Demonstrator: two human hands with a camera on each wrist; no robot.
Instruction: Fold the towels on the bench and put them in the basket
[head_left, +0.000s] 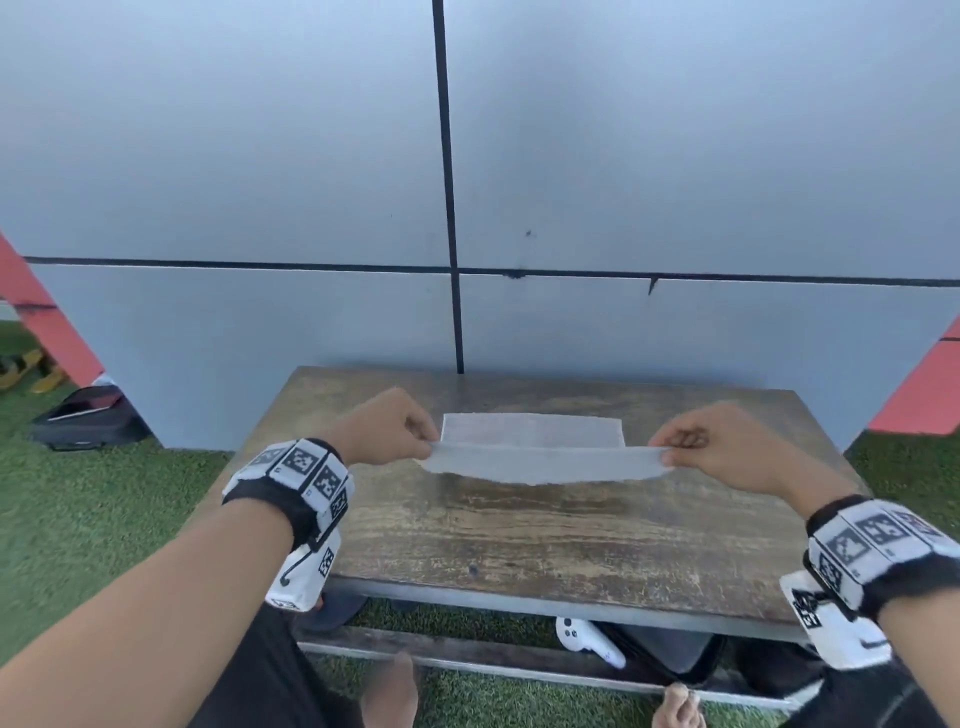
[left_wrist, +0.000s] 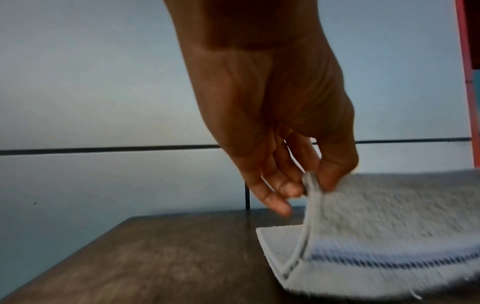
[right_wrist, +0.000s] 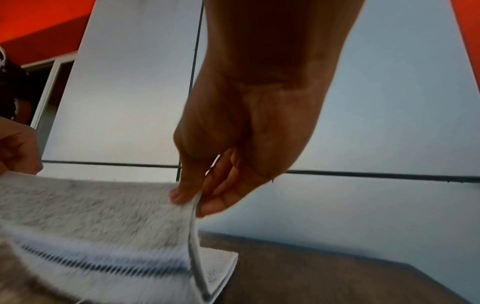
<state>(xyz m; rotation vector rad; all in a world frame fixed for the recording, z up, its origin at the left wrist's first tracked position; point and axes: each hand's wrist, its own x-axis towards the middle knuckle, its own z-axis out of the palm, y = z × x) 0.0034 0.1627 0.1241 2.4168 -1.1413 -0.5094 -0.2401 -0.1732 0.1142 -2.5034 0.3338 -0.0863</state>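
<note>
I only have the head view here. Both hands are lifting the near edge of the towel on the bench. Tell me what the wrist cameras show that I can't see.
Observer: The towel has a dark striped band near its lifted edge, clear in the left wrist view.
Operator: How does the left hand hold it?
Observer: The left hand pinches the corner between thumb and fingertips; the other fingers hang loose.
Operator: And the right?
Observer: The right hand pinches its corner the same way, and the far part lies flat on the bench.
</note>
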